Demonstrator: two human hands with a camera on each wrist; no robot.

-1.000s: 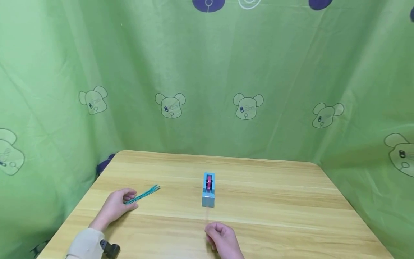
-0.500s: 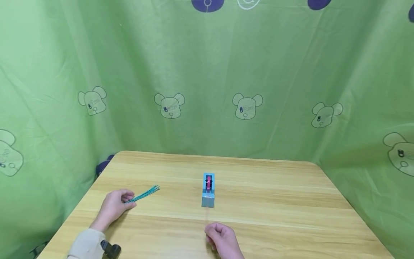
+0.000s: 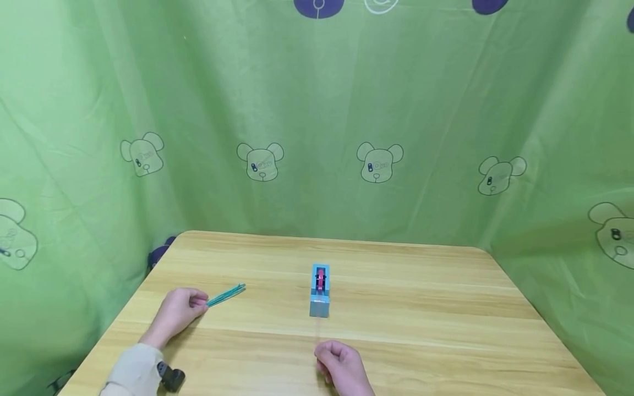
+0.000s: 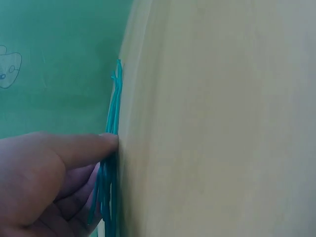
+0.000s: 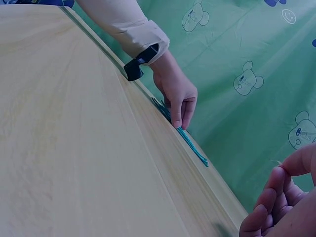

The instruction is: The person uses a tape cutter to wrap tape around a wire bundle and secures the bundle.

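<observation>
My left hand (image 3: 198,303) rests on the left of the wooden table (image 3: 421,308) and pinches the near end of a bundle of thin teal strands (image 3: 226,294). In the left wrist view the thumb (image 4: 84,148) presses the teal strands (image 4: 114,103) against the curled fingers. A small blue tape dispenser (image 3: 319,291) with a pink roll stands at the table's middle. My right hand (image 3: 327,360) sits in front of it near the front edge, fingers curled. A faint pale tape strip (image 3: 317,330) runs from the dispenser to that hand.
Green cloth with bear prints (image 3: 376,162) hangs close behind and on both sides of the table. A black wrist camera (image 3: 170,378) sits on the left sleeve's cuff. In the right wrist view the left hand (image 5: 177,96) shows across the bare tabletop.
The left hand's fingers have drawn the teal strands into a tighter bundle. The right hand and the dispenser have stayed where they were.
</observation>
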